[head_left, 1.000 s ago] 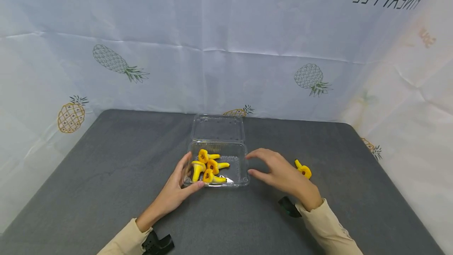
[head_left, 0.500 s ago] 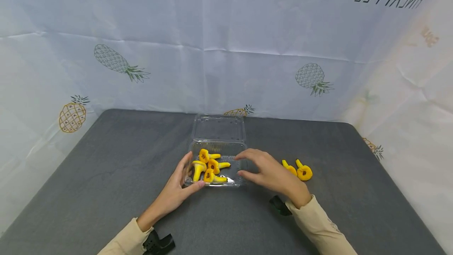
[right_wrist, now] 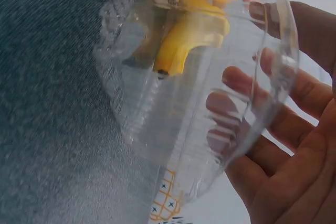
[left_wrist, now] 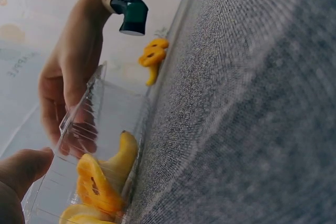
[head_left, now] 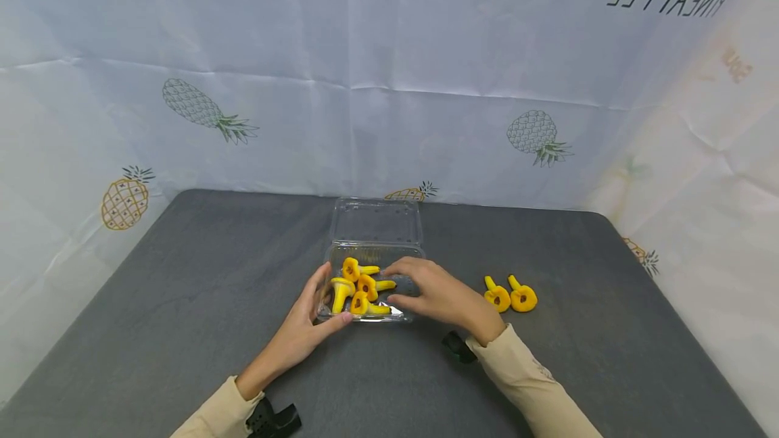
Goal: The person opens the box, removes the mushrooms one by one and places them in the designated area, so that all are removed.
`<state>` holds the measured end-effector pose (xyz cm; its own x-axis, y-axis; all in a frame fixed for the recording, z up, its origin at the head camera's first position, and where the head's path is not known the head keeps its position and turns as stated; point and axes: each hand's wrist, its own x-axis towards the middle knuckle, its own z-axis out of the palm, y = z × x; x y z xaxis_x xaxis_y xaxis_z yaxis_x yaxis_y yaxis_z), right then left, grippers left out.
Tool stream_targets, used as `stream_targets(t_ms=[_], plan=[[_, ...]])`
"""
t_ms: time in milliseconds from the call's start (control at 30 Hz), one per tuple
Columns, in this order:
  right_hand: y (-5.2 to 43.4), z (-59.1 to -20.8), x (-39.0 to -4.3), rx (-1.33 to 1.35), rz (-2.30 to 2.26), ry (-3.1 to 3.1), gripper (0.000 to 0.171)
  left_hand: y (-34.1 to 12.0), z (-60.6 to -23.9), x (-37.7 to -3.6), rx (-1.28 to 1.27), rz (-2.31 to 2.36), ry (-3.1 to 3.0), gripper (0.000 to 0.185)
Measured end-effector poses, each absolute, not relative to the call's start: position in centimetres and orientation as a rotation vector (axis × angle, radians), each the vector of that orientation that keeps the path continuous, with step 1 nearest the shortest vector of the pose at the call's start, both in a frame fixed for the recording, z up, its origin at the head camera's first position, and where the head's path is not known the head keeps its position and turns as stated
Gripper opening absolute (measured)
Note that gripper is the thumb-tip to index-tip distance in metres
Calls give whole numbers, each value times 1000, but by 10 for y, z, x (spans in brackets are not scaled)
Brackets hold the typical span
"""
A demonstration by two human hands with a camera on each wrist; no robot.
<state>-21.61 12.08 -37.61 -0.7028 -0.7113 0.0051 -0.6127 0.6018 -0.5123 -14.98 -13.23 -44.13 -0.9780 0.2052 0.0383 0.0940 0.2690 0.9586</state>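
Note:
A clear plastic clamshell container point(head_left: 409, 269) lies mid-table with its lid point(head_left: 377, 222) folded back. Several yellow stemmed pieces point(head_left: 359, 286) lie inside it. My left hand point(head_left: 325, 299) grips the container's left wall, thumb at the front corner. My right hand point(head_left: 392, 284) hovers over its right end, fingers loosely curved, holding nothing. In the right wrist view my fingers point(right_wrist: 231, 85) show through the container's wall point(right_wrist: 157, 129), close to a yellow piece point(right_wrist: 189, 19). In the left wrist view the right hand point(left_wrist: 68, 77) reaches over the rim point(left_wrist: 100, 85). Two more yellow pieces point(head_left: 510, 297) lie on the table to the right.
The grey table point(head_left: 182, 289) is backed and flanked by a white cloth printed with pineapples point(head_left: 389, 86). Black wrist mounts point(head_left: 459, 347) sit on both sleeves. The two loose pieces point(left_wrist: 152, 56) lie just right of my right forearm.
My right hand has moved left from beside the container to over its right end, uncovering the second loose piece. The left hand and the container have stayed put.

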Motion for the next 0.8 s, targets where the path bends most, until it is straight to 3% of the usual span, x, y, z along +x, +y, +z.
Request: stream_targets(t_ms=[800], plan=[[95,-386,-231,-1085,-631,2577,44,-133,-442,-150,325,1833,2415,93]])
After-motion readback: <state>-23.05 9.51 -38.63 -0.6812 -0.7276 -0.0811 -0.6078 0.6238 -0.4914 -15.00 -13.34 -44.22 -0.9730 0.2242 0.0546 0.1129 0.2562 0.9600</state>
